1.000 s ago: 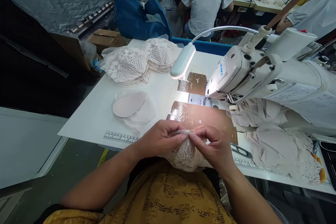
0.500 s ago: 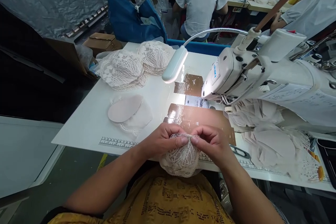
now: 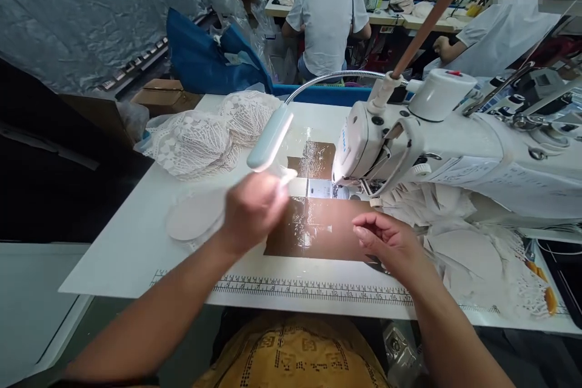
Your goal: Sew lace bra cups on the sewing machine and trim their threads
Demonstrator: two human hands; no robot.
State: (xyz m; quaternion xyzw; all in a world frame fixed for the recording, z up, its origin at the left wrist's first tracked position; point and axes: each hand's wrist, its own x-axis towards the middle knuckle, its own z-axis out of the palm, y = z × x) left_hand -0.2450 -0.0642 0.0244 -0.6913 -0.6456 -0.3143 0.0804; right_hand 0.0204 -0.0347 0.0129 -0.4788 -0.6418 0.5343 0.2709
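Note:
My left hand (image 3: 254,209) is raised over the table, left of the sewing machine, and smeared by motion. Its fingers look curled closed, and a small blurred white bit (image 3: 290,177) sticks out beside them. My right hand (image 3: 382,241) hovers over the right end of the brown taped sheet (image 3: 318,230), fingers loosely bent and thumb apart, with nothing visible between them. Below the left hand's wrist lies a pale oval fabric piece (image 3: 188,218), partly covered. White lace cups (image 3: 195,139) are stacked at the table's back left.
The white sewing machine (image 3: 409,133) stands at right, its lamp (image 3: 271,136) hanging close above my left hand. Pale fabric pieces (image 3: 473,254) lie right of my right hand. A ruler strip (image 3: 313,291) runs along the front edge. Two people sit beyond.
Both hands were pinching a lace cup at the table's front edge. They have parted, the left moving up and left; the cup no longer shows there. The view has shifted.

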